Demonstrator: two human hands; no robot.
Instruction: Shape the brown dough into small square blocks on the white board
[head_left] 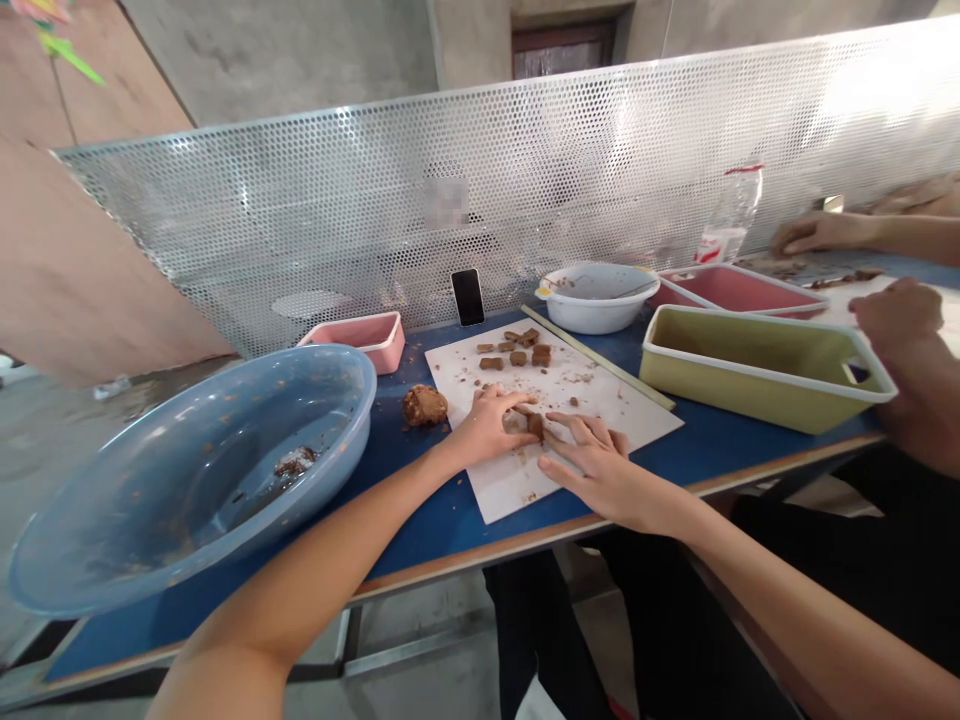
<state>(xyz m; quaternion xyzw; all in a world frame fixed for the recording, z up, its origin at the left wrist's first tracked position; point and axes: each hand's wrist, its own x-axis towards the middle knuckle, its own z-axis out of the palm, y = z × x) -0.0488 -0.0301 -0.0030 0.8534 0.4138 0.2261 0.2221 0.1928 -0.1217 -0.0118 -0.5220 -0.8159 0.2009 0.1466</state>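
A white board (600, 400) lies on the blue table (420, 520). Both my hands rest on it around a small brown block (535, 426) of dough-like material. My left hand (489, 425) lies with its fingers stretched over the block's left side. My right hand (600, 465) presses its extended fingers against the block from the right. Several finished brown blocks (517, 350) sit at the board's far edge. A brown lump (424, 405) lies on the table left of the board.
A big blue basin (150, 520) with brown residue stands at left, a pink tray (360, 338) behind it. A phone (468, 296), white bowl (592, 310), long ruler (600, 360), green tray (757, 385) and red tray (735, 290) stand further back. Another person's hands (896, 315) work at right.
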